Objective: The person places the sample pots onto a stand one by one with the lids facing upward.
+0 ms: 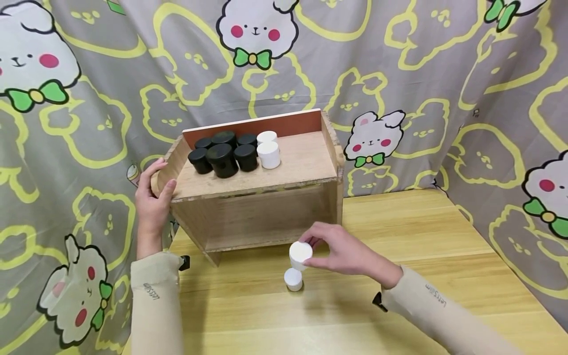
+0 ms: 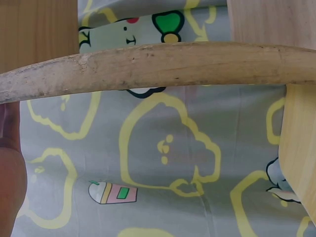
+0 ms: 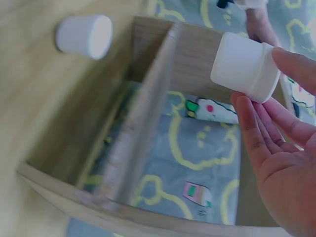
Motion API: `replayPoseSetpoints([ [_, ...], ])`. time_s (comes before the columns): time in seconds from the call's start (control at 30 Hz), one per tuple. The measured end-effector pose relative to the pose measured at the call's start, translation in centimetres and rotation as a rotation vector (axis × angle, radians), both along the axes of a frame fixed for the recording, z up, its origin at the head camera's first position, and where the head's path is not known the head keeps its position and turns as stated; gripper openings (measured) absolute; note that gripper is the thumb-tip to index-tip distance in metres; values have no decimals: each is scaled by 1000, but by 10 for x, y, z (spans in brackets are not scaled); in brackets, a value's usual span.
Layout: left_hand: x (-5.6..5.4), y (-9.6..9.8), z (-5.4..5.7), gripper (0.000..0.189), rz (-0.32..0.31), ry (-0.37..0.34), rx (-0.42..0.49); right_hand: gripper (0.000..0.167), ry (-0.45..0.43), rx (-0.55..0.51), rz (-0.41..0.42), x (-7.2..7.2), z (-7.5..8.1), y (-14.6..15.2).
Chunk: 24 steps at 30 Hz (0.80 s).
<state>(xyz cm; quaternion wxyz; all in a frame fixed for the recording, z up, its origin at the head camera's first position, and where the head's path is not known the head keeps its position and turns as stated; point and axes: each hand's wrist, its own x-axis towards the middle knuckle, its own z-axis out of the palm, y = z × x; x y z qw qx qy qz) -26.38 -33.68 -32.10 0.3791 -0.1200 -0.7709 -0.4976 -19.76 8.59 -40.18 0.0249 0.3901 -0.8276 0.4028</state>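
Note:
My right hand [image 1: 339,249] pinches a white lidded jar [image 1: 301,255] between thumb and fingers, above the table in front of a wooden shelf [image 1: 262,180]. Just below it, a second white jar [image 1: 293,279] stands upright on the table. In the right wrist view, the held jar [image 3: 239,64] is tilted, with my thumb and fingertips at one end. My left hand [image 1: 152,202] grips the shelf's left side panel at the top. Only part of that hand [image 2: 11,173] shows in the left wrist view, beside the panel's curved edge [image 2: 163,64].
On the shelf's top board, several black jars [image 1: 222,160] are grouped toward the left, with two white jars [image 1: 268,155] beside them. The shelf's lower compartment [image 1: 270,214] opens toward me. A wood-grain table [image 1: 399,231] lies beneath, and patterned curtains [image 1: 284,93] hang behind and at the sides.

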Motion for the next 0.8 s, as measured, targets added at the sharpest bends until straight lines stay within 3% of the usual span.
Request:
replayPoseSetpoints([
  [0.27,-1,0,0,46,-10,14,6,36,36,-19,-43,-2,35,10],
  [0.57,-1,0,1,45,-11,17,3,38,186,-65,-97,-10,73,17],
  [0.8,-1,1,0,44,-14,53,0,39,240,-85,-136,-15,95,14],
])
